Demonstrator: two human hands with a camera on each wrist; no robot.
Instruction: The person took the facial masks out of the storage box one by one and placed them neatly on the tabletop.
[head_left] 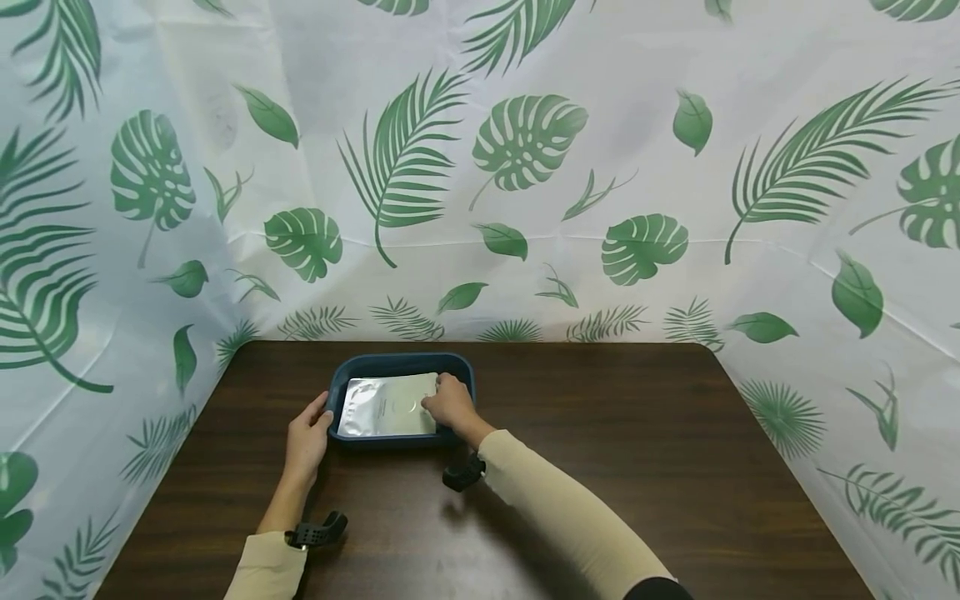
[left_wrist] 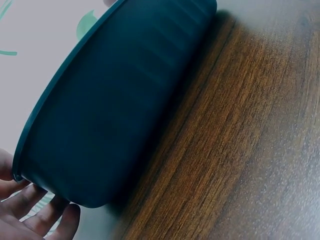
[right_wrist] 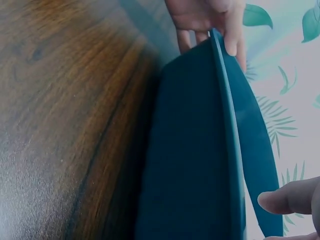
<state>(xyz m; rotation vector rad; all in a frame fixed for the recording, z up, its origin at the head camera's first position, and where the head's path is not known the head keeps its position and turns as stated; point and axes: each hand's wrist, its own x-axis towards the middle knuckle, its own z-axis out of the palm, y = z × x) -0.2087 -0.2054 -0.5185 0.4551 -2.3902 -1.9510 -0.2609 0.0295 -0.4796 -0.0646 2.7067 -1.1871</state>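
A dark blue plastic basin stands on the table, left of the middle in the head view. Inside it lies a flat silver-and-white foil packet with faint print. My left hand holds the basin's left end; the right wrist view shows its thumb over the rim and its fingers outside. Reaching into the basin from the right, my right hand pinches the packet's right end, the thumb lying over its face. The fingers beneath are hidden. In the left wrist view the basin's side wall fills much of the picture.
The dark brown wooden table extends to the right and in front of the basin. Behind it hangs a white curtain printed with green leaves. Each wrist wears a black camera mount, the left wrist mount close above the tabletop.
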